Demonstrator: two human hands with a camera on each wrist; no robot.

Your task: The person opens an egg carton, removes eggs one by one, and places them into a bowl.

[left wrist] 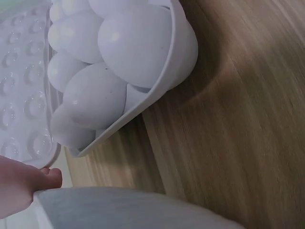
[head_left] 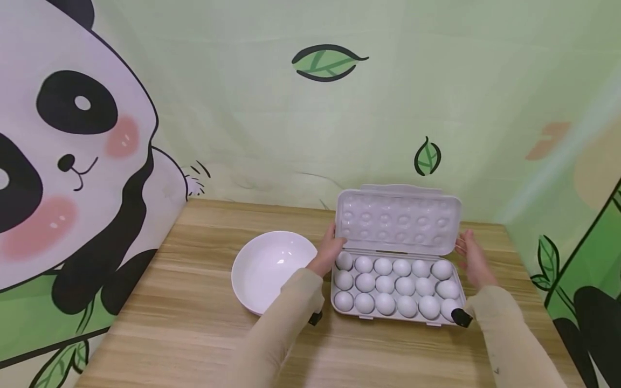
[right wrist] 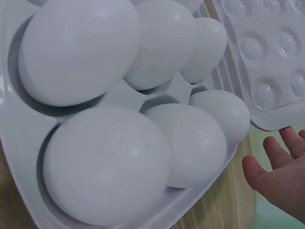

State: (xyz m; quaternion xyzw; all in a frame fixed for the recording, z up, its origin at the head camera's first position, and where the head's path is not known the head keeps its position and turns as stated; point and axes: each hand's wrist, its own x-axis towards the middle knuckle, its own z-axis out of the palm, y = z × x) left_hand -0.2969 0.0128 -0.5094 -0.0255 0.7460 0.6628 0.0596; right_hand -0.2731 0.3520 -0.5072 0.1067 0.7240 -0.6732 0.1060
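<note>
A white plastic egg box [head_left: 378, 319] lies on the table, its hinged lid [head_left: 402, 215] raised at the back, with several white eggs [head_left: 385, 304] filling rows of cups. My left hand [head_left: 327, 256] is at the lid's lower left corner. Its thumb overlaps the lid's edge and its other fingers go behind, largely hidden. On the other side, my right hand [head_left: 475, 261] is beside the lid's lower right corner. In the right wrist view its spread fingers [right wrist: 279, 153] reach up to the lid's rim; no object shows in that palm.
A white round bowl [head_left: 271, 269] stands left of the egg box, partly behind my left sleeve [head_left: 286, 318]. Behind the wooden table [head_left: 194, 302] hangs a green cloth [head_left: 233, 97] printed with a panda and leaves. The egg box sits near the table's right side.
</note>
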